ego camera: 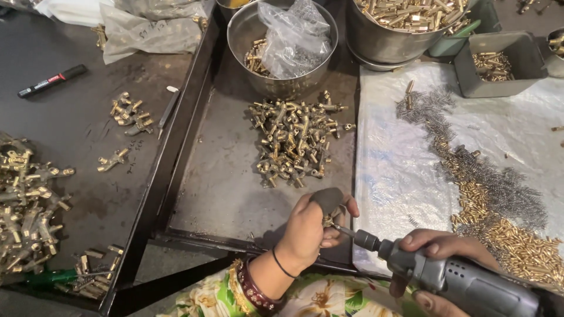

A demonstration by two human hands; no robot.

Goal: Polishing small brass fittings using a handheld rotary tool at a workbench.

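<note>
I see a dark counter (pixel 70 111) carrying a shallow dark metal tray (pixel 223 194) with a heap of brass fittings (pixel 295 142) and a steel bowl (pixel 282 47); beside it, a white plastic sheet (pixel 399 176) strewn with springs (pixel 499 182) and brass pins (pixel 523 249).

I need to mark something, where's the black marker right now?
In the head view, the black marker lies far left on the dark table, up-left of the small cluster of brass fittings.
</note>
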